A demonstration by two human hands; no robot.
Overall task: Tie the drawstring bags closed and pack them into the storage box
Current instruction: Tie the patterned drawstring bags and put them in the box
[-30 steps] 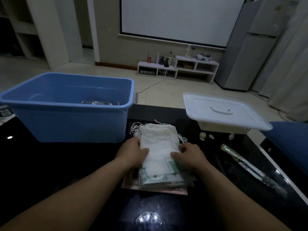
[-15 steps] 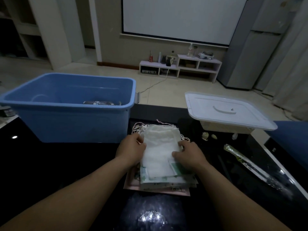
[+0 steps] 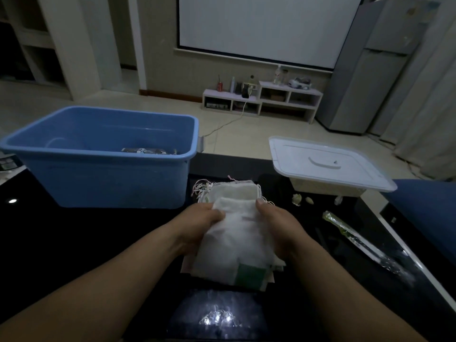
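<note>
Head camera is looking down over both your forearms, and you're holding one white drawstring bag (image 3: 234, 233) between your hands, low over the black table (image 3: 74, 230). Your left hand (image 3: 202, 218) is gripping the bag's left edge, thumb pressing on top, the other fingers curling underneath out of sight. Your right hand (image 3: 276, 223) is clamping the right edge near the mouth, thumb lying along the cloth. Whether the cord is drawn, I can't tell.

Just beyond your fingertips, a pile of more bags (image 3: 234, 191) is lying with loose strings trailing left. Flat packets (image 3: 249, 275) with green print are showing under the bag's near end. The blue storage box (image 3: 111, 178) is standing open, back and to your left, with something dark lying inside. Off to your right, a white lid (image 3: 325, 164) is resting on a pale container, and a long clear-wrapped stick (image 3: 345, 230) is lying near the table's edge.
</note>
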